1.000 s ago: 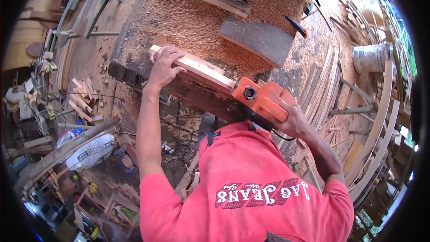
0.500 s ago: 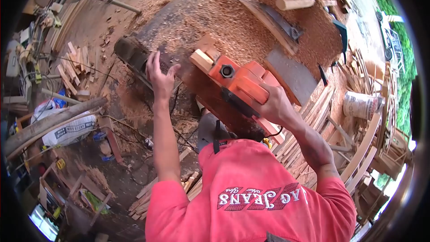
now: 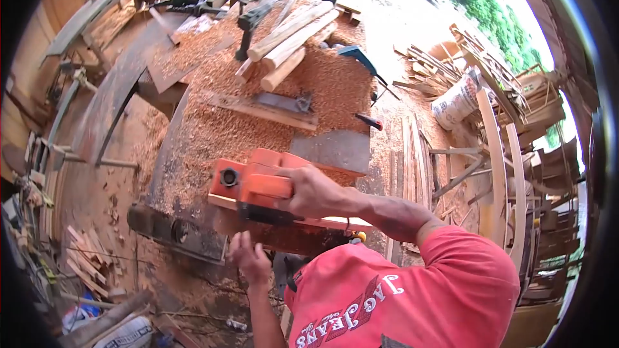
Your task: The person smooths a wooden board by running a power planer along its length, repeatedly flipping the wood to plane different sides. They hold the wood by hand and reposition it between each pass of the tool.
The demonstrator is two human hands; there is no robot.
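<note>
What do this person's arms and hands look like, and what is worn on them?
Both hands are bare: no gloves, rings or watch show on the right hand or left hand. The forearms are bare too. A short-sleeved red shirt with white lettering covers the shoulders.

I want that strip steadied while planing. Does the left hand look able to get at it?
Probably yes. The left hand hangs open just below the bench edge, a short way from the strip under the planer; nothing lies between them, and the right hand grips only the planer.
</note>
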